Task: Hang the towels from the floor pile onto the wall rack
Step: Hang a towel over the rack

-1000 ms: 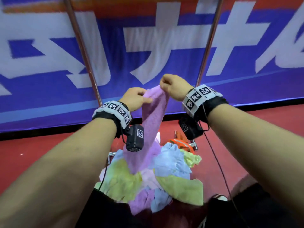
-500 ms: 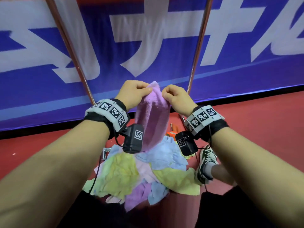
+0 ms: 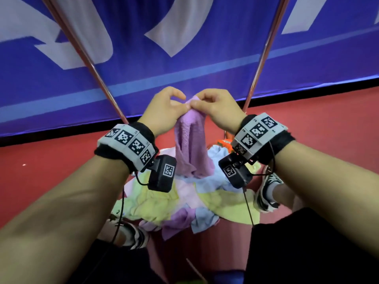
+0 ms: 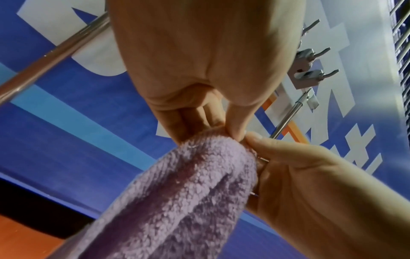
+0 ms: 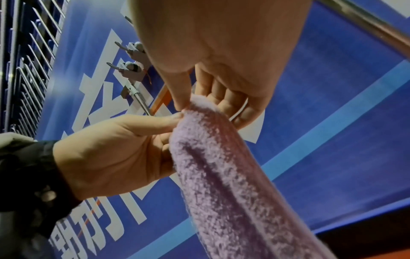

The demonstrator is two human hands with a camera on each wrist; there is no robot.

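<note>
Left hand (image 3: 164, 108): thumb and fingers pinching the top edge of the purple towel (image 3: 191, 148). Right hand (image 3: 217, 108): pinching the same edge, just beside the left. Towel: bunched, hanging above the pile (image 3: 180, 203) on the red floor (image 3: 51, 160). Rack hooks (image 4: 310, 66): on the far blue wall (image 3: 205, 37), between two poles (image 3: 264, 50).

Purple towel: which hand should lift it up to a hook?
Probably the right hand: it pinches the purple towel at its very top edge, while the left hand grips the side just beneath. It's a close call.
</note>
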